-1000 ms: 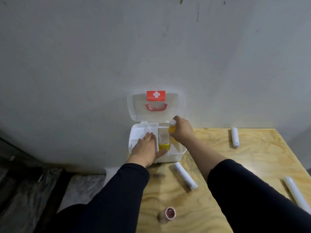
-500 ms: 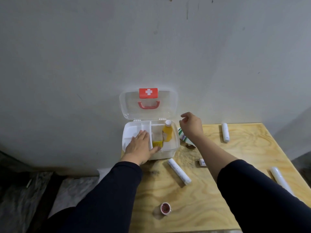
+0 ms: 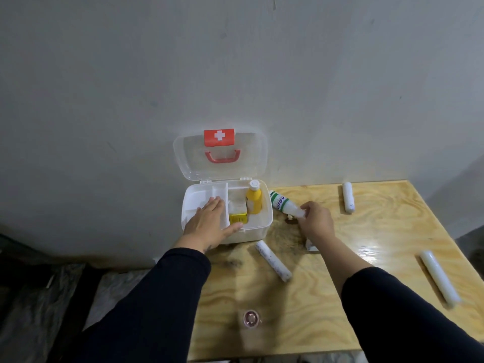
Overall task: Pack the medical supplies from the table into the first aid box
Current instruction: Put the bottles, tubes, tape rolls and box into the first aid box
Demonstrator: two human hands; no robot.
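Observation:
The white first aid box [image 3: 263, 226] stands open at the table's back left, its clear lid [image 3: 186, 163] with the red cross leaning on the wall. Inside stand a yellow bottle [image 3: 254, 200] and a small yellow carton [image 3: 238, 218]. My left hand [image 3: 209, 224] lies flat on the box's white inner tray, fingers apart. Just right of the box, my right hand [image 3: 317, 218] grips the neck end of a white bottle with a green-striped label [image 3: 280, 204] that lies on the table.
On the plywood table [image 3: 366, 239] lie three white rolls: one in front of the box [image 3: 273, 260], one at the back right [image 3: 348, 197], one near the right edge [image 3: 438, 277]. A small round tin [image 3: 250, 318] sits near the front edge. A small white box [image 3: 311, 246] shows beside my right wrist.
My right hand let go of the yellow bottle in the box, moved right and down to the table and closed on the green-striped bottle. The left hand stayed on the tray.

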